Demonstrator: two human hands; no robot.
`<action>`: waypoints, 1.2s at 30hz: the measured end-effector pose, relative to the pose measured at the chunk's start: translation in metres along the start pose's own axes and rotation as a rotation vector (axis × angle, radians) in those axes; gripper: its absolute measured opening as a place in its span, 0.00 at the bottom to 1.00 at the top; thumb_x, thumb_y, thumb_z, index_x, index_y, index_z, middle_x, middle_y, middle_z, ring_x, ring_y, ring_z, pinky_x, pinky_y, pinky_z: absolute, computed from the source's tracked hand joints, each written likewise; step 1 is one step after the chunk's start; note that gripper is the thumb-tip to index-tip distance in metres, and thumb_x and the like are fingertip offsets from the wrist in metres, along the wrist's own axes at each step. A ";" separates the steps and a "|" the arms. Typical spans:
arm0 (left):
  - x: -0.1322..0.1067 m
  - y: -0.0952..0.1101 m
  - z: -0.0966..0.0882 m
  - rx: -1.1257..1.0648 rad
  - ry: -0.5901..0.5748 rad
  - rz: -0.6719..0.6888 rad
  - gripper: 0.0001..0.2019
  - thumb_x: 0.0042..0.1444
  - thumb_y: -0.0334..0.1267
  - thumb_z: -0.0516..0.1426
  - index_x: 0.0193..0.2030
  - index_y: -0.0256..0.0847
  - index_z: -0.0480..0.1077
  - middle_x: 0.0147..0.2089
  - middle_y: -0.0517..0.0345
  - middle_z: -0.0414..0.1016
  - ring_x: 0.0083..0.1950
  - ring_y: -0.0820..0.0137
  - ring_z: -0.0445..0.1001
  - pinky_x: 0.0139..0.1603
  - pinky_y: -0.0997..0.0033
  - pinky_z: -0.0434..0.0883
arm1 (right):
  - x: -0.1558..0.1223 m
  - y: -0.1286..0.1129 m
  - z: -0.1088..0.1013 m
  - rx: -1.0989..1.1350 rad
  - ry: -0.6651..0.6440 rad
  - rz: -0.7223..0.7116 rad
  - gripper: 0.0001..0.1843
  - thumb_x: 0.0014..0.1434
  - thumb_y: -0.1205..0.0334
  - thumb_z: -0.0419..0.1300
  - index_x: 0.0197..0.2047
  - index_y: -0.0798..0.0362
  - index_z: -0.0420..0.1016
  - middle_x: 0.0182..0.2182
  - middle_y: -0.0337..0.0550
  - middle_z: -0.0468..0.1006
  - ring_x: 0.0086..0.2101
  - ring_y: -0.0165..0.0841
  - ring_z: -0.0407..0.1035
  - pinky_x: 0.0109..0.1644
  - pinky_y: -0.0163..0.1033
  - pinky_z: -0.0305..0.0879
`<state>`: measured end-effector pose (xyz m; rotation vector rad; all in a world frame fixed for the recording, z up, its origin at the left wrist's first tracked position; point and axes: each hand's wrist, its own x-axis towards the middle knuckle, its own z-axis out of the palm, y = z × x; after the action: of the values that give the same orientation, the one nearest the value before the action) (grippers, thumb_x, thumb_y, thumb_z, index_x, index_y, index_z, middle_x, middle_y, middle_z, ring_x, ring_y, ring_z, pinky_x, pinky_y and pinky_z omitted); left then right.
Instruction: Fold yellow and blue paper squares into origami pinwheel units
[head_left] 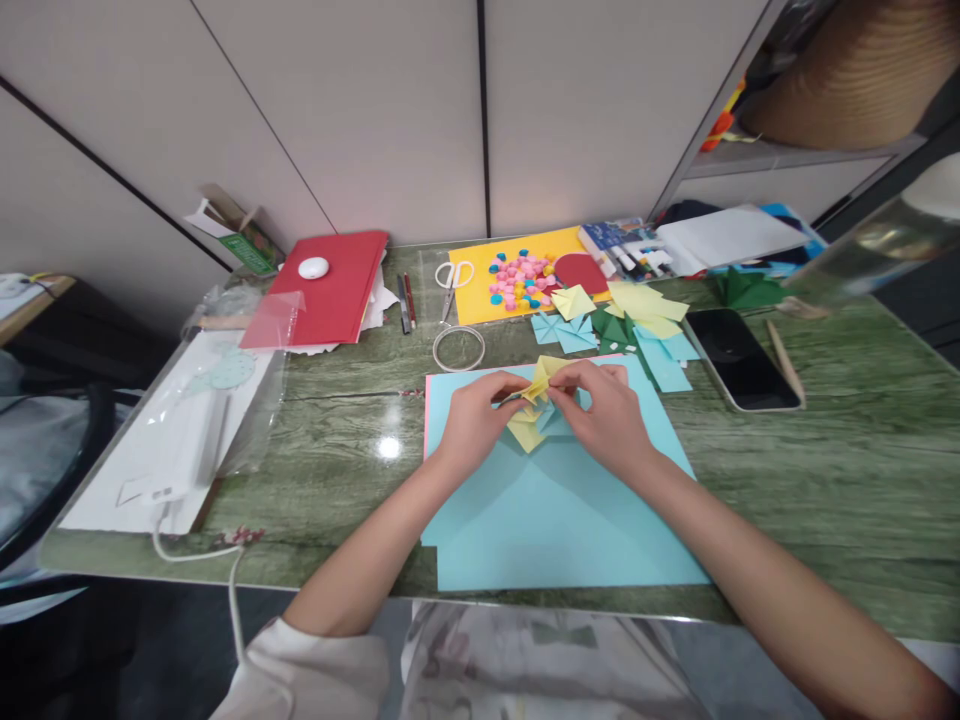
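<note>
Both hands are pinched onto a small yellow folded paper piece point(537, 392), left hand point(472, 420) on its left edge and right hand point(607, 415) on the right, fingertips closed tight on it. It sits just above a big light blue sheet point(555, 510) on the green table point(825, 470). More folded paper shapes point(637, 330) lie behind, then a phone point(739, 358), scissors point(452, 280), and a red folder point(330, 290) off left.

Read no legible text | green carton point(251, 247): carried print too small to read | book covers point(626, 245): showed only blurred print | phone screen point(739, 358): showed dark
</note>
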<state>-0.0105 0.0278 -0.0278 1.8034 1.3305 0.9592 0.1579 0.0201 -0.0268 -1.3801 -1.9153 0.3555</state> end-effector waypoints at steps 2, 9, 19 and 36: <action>-0.001 -0.001 0.001 -0.014 -0.016 0.018 0.08 0.49 0.31 0.58 0.37 0.43 0.73 0.37 0.61 0.77 0.37 0.73 0.74 0.41 0.74 0.70 | 0.000 0.000 0.000 0.011 -0.008 0.021 0.02 0.55 0.65 0.55 0.34 0.49 0.65 0.32 0.36 0.76 0.31 0.31 0.70 0.43 0.42 0.51; 0.002 -0.002 -0.001 -0.037 -0.045 0.052 0.09 0.49 0.30 0.58 0.38 0.42 0.72 0.37 0.61 0.76 0.37 0.74 0.72 0.40 0.75 0.68 | 0.001 0.002 0.000 0.064 -0.029 0.079 0.11 0.55 0.64 0.56 0.42 0.47 0.64 0.33 0.36 0.79 0.35 0.34 0.73 0.45 0.43 0.51; 0.004 -0.003 -0.003 0.071 -0.054 0.026 0.08 0.49 0.30 0.57 0.37 0.43 0.73 0.36 0.61 0.77 0.35 0.72 0.70 0.38 0.74 0.65 | 0.000 0.003 0.000 0.013 -0.069 0.000 0.11 0.57 0.65 0.54 0.44 0.46 0.68 0.32 0.35 0.79 0.34 0.33 0.72 0.44 0.42 0.52; 0.002 0.000 -0.004 0.080 -0.106 0.014 0.10 0.51 0.30 0.56 0.40 0.44 0.72 0.42 0.61 0.77 0.40 0.70 0.73 0.42 0.72 0.67 | -0.005 0.000 0.007 -0.059 0.032 -0.068 0.10 0.56 0.65 0.54 0.41 0.49 0.72 0.27 0.37 0.77 0.30 0.32 0.70 0.42 0.42 0.58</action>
<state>-0.0134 0.0300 -0.0257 1.8989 1.3081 0.8161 0.1537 0.0167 -0.0339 -1.3469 -1.9550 0.2438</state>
